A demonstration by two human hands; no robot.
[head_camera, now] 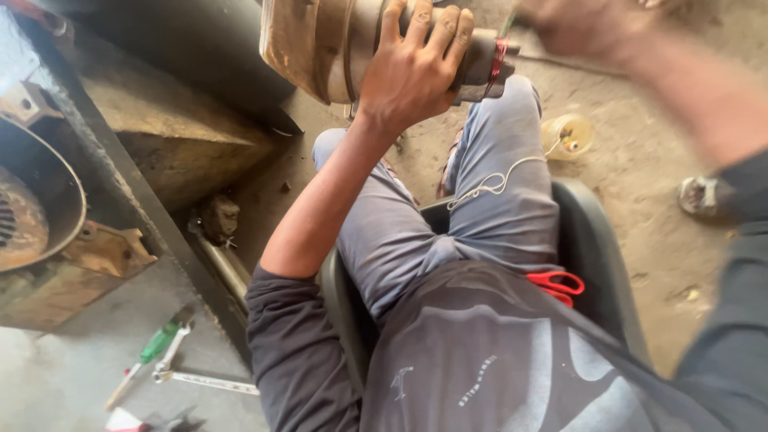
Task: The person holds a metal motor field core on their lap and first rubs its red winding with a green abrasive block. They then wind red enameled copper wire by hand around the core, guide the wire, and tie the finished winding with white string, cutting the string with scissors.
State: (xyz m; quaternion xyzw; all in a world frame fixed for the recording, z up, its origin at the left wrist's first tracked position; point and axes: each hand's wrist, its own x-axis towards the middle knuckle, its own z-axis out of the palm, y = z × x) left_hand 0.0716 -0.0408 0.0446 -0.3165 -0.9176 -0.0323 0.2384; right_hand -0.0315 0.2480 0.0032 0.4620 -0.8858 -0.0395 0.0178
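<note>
My left hand [412, 68] grips a dusty cylindrical motor part [320, 44] resting on my knees, fingers wrapped over its narrow end where reddish copper wire [499, 60] shows. My right hand [592, 28] is raised at the top right, blurred by motion, close to the same end of the part; whether it holds anything cannot be told. A thin white string [496, 182] lies across my right thigh. Red-handled scissors [556, 284] rest on the dark seat [600, 256] by my hip.
A rusty metal machine frame [96, 184] with a round housing [32, 200] stands at the left. A green-handled screwdriver [156, 348] and other tools lie on the floor below it. A clear plastic spool [566, 136] sits on the dusty ground ahead.
</note>
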